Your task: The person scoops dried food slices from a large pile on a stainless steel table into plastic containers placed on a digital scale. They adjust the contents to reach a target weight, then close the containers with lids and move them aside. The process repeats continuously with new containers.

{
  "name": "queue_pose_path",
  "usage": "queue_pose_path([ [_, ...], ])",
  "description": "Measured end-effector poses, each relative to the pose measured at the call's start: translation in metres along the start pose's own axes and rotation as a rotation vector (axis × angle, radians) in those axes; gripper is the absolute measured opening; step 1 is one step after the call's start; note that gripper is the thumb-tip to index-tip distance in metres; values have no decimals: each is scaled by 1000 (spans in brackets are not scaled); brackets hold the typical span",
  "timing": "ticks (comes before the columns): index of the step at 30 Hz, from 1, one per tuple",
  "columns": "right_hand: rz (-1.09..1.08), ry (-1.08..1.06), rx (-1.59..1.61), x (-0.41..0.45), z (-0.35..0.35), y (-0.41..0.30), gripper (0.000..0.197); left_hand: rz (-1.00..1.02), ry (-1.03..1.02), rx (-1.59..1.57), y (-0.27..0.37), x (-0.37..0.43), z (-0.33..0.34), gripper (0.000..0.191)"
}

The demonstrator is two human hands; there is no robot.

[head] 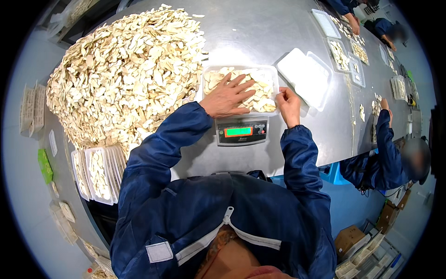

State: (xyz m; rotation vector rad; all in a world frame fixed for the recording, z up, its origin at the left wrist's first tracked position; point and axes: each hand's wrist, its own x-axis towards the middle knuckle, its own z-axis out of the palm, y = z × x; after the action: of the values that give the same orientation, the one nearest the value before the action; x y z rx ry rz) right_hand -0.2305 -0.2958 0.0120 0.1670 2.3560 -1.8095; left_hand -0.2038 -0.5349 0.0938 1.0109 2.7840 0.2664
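Note:
A clear plastic tray [275, 75] of pale dried slices sits on a digital scale [243, 132] with a lit green display. My left hand [228, 97] lies over the slices [263, 92] with its fingers spread; whether anything is beneath the palm is hidden. At the tray's right edge, my right hand [289, 104] has thumb and fingertips closed on the rim. To the left rises a large heap of the same kind of slices [132, 76]. White empty trays [306, 78] lie overlapped on the steel table [244, 42] to the right.
Filled trays [99, 174] stand packed on edge at the table's lower left. Along the right, other people in blue sleeves [383, 129] work beside loose slices and filled trays [338, 55]. A blue stool [334, 174] and cardboard boxes [349, 239] are at the lower right.

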Motion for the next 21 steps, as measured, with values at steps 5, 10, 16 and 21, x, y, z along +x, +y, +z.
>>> queue_pose_path([
  [5,-26,-19,34,-1,0,3,25,33,-5,-32,4,19,1,56],
  [10,1,-26,25,-3,0,-1,26,106,12,-54,5,33,10,52],
  [16,9,-35,52,-6,1,1,27,145,30,-159,8,37,5,50],
  [21,-12,-38,-33,-14,-4,-8,29,-27,154,-182,10,1,-5,44],
])
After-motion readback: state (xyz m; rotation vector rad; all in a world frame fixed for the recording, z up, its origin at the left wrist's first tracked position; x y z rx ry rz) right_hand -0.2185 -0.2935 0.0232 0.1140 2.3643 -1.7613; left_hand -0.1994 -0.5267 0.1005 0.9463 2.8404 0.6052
